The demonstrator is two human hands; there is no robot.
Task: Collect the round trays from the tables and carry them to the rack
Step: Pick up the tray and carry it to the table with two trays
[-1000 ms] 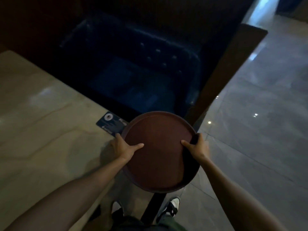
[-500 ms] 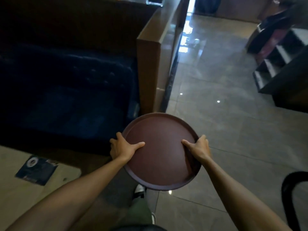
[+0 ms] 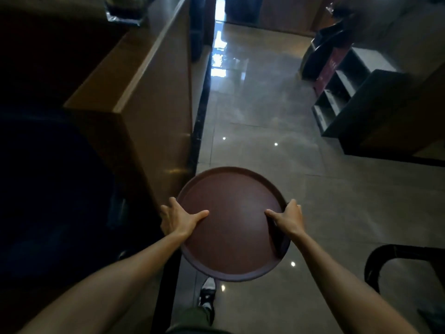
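Both hands' grip clamped on round tray (image 3: 231, 227), left hand (image 3: 177, 219), right hand (image 3: 290, 219), opposite rims

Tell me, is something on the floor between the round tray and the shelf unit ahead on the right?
Nothing visible blocks it. The round tray is held by the left hand and the right hand. The tiled floor up to the shelf unit looks bare. A dark chair frame stands nearby on the right.

glossy tiled floor (image 3: 265, 112) between wooden partition (image 3: 156, 97) and dark shelving (image 3: 356, 92).
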